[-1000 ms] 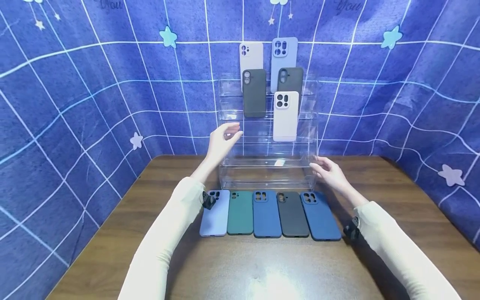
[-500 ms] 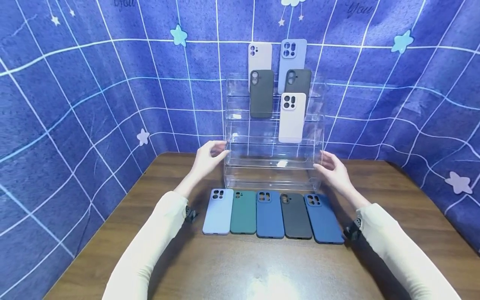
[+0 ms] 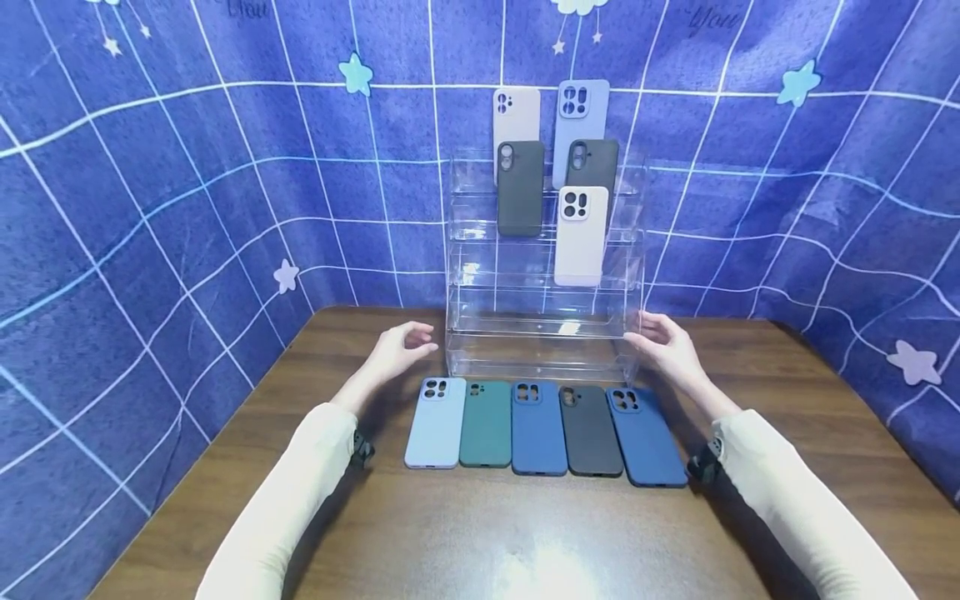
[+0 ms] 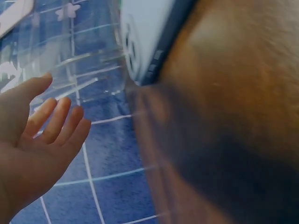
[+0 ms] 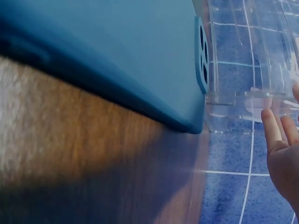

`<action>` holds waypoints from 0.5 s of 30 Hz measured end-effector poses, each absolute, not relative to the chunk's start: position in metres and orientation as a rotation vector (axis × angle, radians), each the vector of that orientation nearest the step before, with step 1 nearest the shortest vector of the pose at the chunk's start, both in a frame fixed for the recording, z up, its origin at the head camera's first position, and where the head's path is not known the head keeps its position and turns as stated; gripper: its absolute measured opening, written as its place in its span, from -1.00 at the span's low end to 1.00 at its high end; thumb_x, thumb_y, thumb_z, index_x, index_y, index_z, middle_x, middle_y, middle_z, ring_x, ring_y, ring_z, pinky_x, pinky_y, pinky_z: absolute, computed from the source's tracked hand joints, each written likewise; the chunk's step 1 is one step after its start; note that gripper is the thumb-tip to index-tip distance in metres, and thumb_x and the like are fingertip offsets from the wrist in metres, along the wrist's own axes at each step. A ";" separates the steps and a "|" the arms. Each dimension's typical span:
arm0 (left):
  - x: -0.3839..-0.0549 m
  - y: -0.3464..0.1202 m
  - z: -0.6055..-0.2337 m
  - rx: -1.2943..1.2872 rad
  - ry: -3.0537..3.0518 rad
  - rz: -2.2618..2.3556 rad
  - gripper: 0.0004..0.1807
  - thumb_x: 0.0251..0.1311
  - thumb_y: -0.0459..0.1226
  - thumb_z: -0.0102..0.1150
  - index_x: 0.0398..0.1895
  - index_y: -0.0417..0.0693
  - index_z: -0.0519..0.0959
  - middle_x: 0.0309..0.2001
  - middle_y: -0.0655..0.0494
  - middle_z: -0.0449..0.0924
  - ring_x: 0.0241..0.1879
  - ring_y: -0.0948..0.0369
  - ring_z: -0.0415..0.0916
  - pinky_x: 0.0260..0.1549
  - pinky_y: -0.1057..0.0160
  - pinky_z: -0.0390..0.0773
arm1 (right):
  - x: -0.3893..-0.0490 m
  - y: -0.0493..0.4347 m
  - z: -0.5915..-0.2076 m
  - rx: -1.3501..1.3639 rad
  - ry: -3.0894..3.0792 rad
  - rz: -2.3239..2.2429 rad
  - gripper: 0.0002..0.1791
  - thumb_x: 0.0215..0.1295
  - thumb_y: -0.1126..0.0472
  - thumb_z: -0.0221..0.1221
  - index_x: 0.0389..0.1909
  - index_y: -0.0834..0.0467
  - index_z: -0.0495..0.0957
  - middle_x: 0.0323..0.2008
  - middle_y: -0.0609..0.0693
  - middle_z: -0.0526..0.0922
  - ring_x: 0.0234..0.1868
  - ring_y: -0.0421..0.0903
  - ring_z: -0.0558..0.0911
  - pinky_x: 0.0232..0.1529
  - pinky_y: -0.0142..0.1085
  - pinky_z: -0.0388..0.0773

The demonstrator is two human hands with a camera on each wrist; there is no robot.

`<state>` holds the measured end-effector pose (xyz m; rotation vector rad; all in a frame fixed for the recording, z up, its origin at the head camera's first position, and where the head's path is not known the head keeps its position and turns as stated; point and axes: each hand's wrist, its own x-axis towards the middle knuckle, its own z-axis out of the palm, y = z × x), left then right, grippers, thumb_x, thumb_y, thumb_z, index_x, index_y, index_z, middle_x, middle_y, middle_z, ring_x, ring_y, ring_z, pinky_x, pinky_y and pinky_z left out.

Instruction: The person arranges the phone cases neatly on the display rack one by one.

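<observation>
A clear tiered display stand (image 3: 540, 346) stands on the table, holding several phone cases upright on its upper steps: a pale pink case (image 3: 517, 112), a light blue one (image 3: 582, 117), two dark ones, and a white one (image 3: 579, 246). Left of the stand, my left hand (image 3: 393, 354) hovers with loosely bent fingers and holds nothing; the left wrist view shows its fingers (image 4: 60, 119) spread apart. My right hand (image 3: 670, 346) is at the stand's right side, its fingertips at the clear panel. Relaxed fingers (image 5: 272, 128) show in the right wrist view; firm contact is unclear.
In front of the stand, a row of phone cases lies flat: light blue (image 3: 437, 425), green (image 3: 486, 425), blue (image 3: 538, 433), black (image 3: 591, 433) and another blue (image 3: 648, 442). A blue grid-patterned cloth (image 3: 360, 192) hangs behind the wooden table (image 3: 450, 533).
My left hand has moved down and left, from before the stand's left part to its left edge, then away from it. The right hand stays by the right side.
</observation>
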<state>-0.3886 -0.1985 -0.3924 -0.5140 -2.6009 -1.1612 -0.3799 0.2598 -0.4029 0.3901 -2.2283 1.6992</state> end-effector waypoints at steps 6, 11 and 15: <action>-0.389 -0.203 -0.406 -0.543 -2.746 -1.105 -0.59 0.15 -0.23 0.25 0.03 -0.27 0.51 -0.09 -0.17 0.63 -0.05 -0.05 0.59 0.04 0.02 0.54 | -0.379 0.267 -0.407 0.432 -2.227 1.681 -0.39 0.18 0.25 0.26 0.20 0.40 0.29 0.05 0.26 0.56 -0.10 -0.41 0.58 -0.15 -0.65 0.52; -0.387 -0.207 -0.413 -0.582 -2.859 -1.072 -0.62 0.16 -0.25 0.23 -0.01 -0.30 0.54 -0.06 -0.20 0.63 -0.03 -0.07 0.57 0.06 0.00 0.52 | -0.379 0.266 -0.406 0.423 -2.255 1.667 -0.40 0.21 0.23 0.24 0.21 0.38 0.29 0.04 0.26 0.55 -0.13 -0.47 0.55 -0.15 -0.64 0.53; -0.386 -0.211 -0.418 -0.597 -2.922 -1.042 -0.68 0.16 -0.26 0.22 -0.08 -0.30 0.58 -0.11 -0.19 0.65 -0.07 -0.06 0.58 0.03 0.01 0.54 | -0.382 0.263 -0.405 0.418 -2.283 1.674 -0.40 0.24 0.24 0.21 0.24 0.37 0.26 0.10 0.42 0.45 -0.14 -0.50 0.52 -0.16 -0.64 0.53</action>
